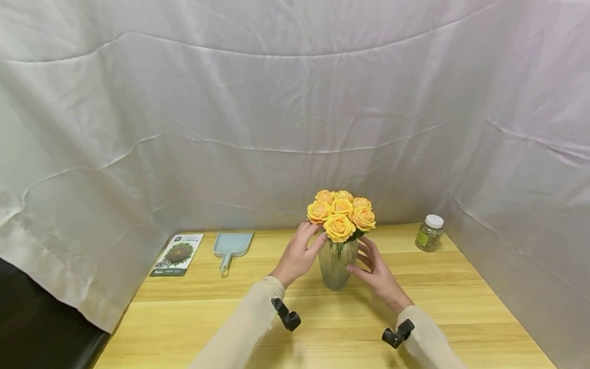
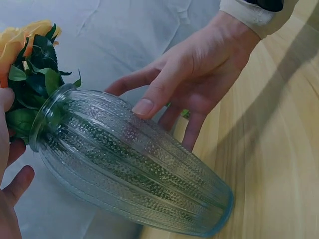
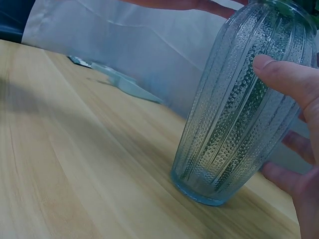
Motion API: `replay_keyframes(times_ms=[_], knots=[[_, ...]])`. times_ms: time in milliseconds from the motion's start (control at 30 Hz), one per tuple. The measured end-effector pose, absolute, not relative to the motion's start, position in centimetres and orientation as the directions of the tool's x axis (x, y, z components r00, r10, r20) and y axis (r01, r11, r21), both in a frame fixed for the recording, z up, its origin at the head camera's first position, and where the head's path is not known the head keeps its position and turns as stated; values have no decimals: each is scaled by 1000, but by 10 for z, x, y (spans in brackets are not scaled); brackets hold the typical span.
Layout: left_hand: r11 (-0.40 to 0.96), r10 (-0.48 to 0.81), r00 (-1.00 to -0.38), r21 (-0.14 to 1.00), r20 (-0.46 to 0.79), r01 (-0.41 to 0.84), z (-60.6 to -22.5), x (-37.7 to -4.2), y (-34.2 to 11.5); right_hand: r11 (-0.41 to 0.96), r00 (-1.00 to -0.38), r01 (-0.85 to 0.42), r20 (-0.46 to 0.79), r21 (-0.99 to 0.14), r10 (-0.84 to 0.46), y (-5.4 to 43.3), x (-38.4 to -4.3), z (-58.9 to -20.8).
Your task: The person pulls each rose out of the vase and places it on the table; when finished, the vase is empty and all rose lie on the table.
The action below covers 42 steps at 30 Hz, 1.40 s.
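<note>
A ribbed, dimpled glass vase (image 1: 335,270) stands upright on the wooden table, filled with several yellow roses (image 1: 342,207) and dark green leaves (image 2: 42,74). My right hand (image 1: 379,277) is curved round the vase's right side. Its thumb (image 3: 284,77) lies across the near face, while the other fingers reach round toward the far side. At the upper left of the vase, my left hand (image 1: 299,253) has its fingers spread beside the lower roses and the rim. In the left wrist view, its fingers come close to the leaves, partly cut off by the frame edge.
Toward the back left lie a light blue dustpan (image 1: 232,245) and a seed packet (image 1: 178,254) with a sunflower picture. A jar (image 1: 429,234) with a white lid stands at the back right. Grey fabric (image 1: 258,113) hangs behind and beside the table (image 1: 184,318).
</note>
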<state>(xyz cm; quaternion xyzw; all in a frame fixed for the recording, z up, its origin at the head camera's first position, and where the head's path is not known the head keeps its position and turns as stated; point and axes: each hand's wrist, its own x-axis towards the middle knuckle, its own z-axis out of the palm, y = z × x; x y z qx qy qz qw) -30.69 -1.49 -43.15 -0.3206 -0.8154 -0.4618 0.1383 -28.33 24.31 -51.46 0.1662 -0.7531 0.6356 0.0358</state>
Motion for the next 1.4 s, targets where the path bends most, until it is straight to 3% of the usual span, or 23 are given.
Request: replay_keyframes(times_ms=[200, 533, 767, 1100, 1400], knots=[[334, 348, -737, 658, 579, 675, -427, -308, -16, 147, -944, -298, 268, -943, -192, 243, -284, -515], [263, 235, -645, 592, 727, 762, -412, -313, -17, 144, -944, -296, 266, -944, -197, 244, -286, -517], [195, 148, -662, 634, 735, 748, -398, -314, -21, 141, -943, -298, 269, -944, -195, 244, -288, -519], [107, -4, -615, 612, 788, 783, -361, -318, -25, 150, -944, -300, 271, -942, -189, 248, -287, -519], [-9, -178, -615, 624, 768, 781, -322, -320, -63, 155, -940, -309, 277, -938, -198, 247, -287, -518]])
